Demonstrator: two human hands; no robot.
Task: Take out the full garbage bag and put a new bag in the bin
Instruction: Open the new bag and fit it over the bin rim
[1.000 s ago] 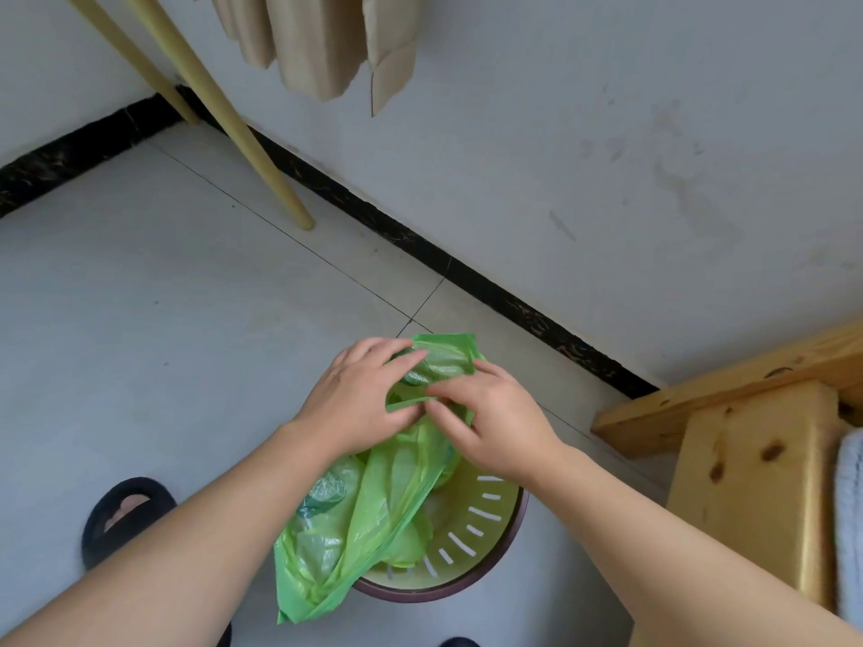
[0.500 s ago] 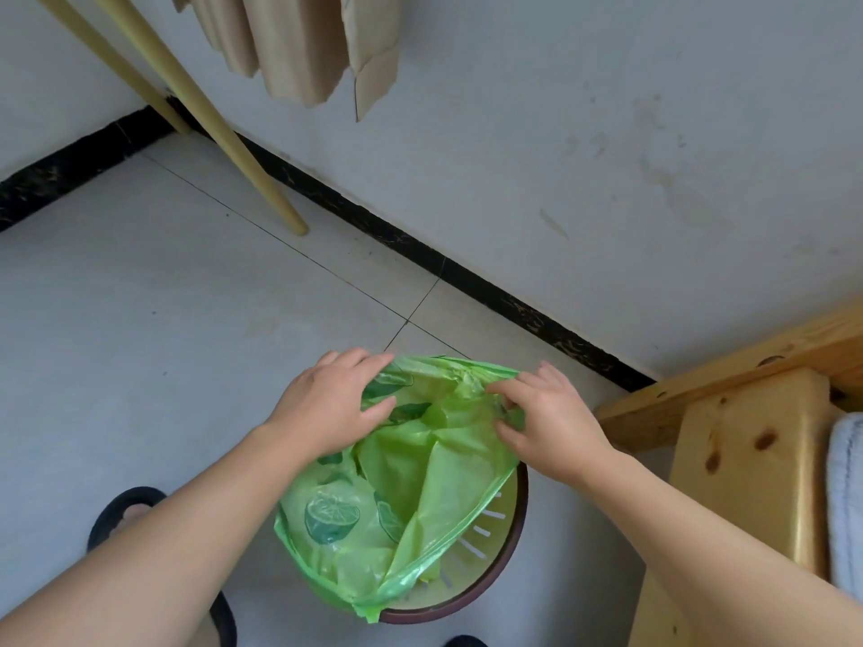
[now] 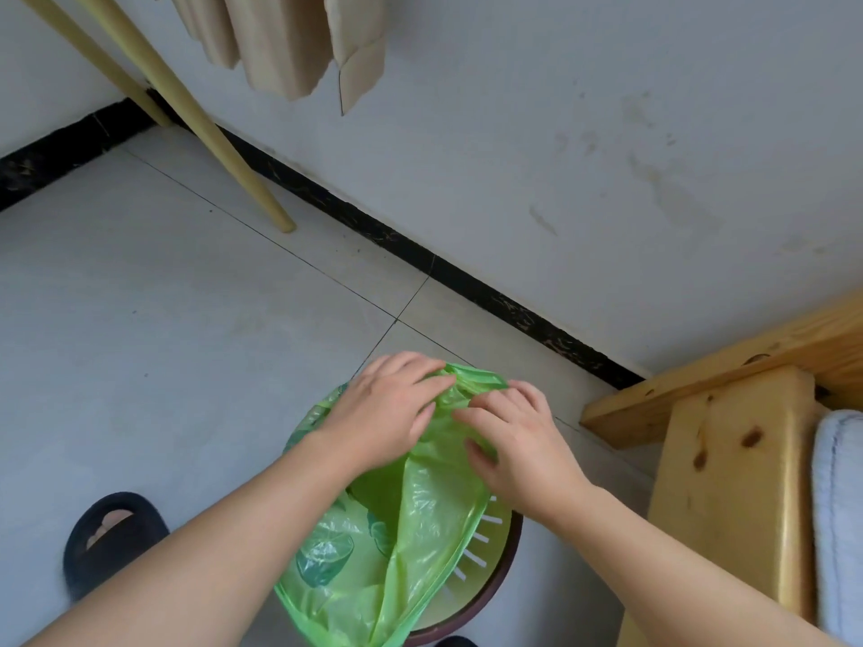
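Note:
A thin green plastic bag with leaf and citrus prints hangs over a round bin that has a dark red rim and a pale slotted inner wall. My left hand and my right hand are close together at the bag's top edge, each pinching the green film. The bag's lower part droops across the bin's left side and hides most of its opening. Only the bin's right inner wall shows.
A wooden bench or bed frame stands right of the bin, with a pale blue cloth on it. A black slipper on a foot is at lower left. Yellow poles lean by the wall under hanging beige fabric.
Half a second ago my hands held the bag's mouth spread wide apart. They have come back together at the top edge, and the bag's mouth has narrowed.

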